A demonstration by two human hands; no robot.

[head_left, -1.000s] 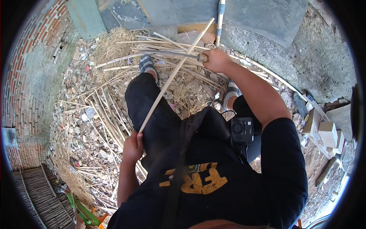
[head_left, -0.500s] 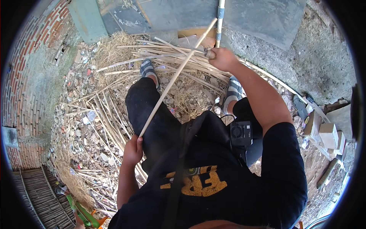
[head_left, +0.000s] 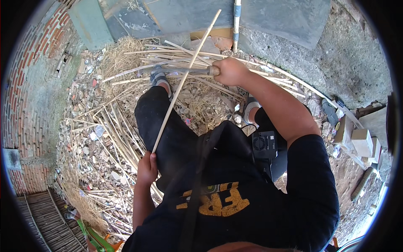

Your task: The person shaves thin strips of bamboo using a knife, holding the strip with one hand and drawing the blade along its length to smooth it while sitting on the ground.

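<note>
My left hand (head_left: 147, 169) is closed around the near end of a long pale bamboo stick (head_left: 171, 105), which slants up and away to the right past my knee. My right hand (head_left: 231, 72) grips the wooden handle of a long-bladed knife, probably a machete (head_left: 176, 70). Its dark blade points left and crosses the stick's upper half; whether the two touch I cannot tell. Both hands are apart, the left by my thigh, the right farther out above the ground.
Split bamboo strips (head_left: 176, 53) lie in a heap beyond my feet, and more strips (head_left: 121, 128) lie left of my leg. Dry shavings (head_left: 121, 59), rubble, a brick wall (head_left: 31, 105), a grey wall (head_left: 352, 59) and pale blocks (head_left: 362, 143) surround me.
The right hand has come slightly left and nearer, and the knife's blade now shows across the stick. The stick's far end has shifted left and a little farther away.
</note>
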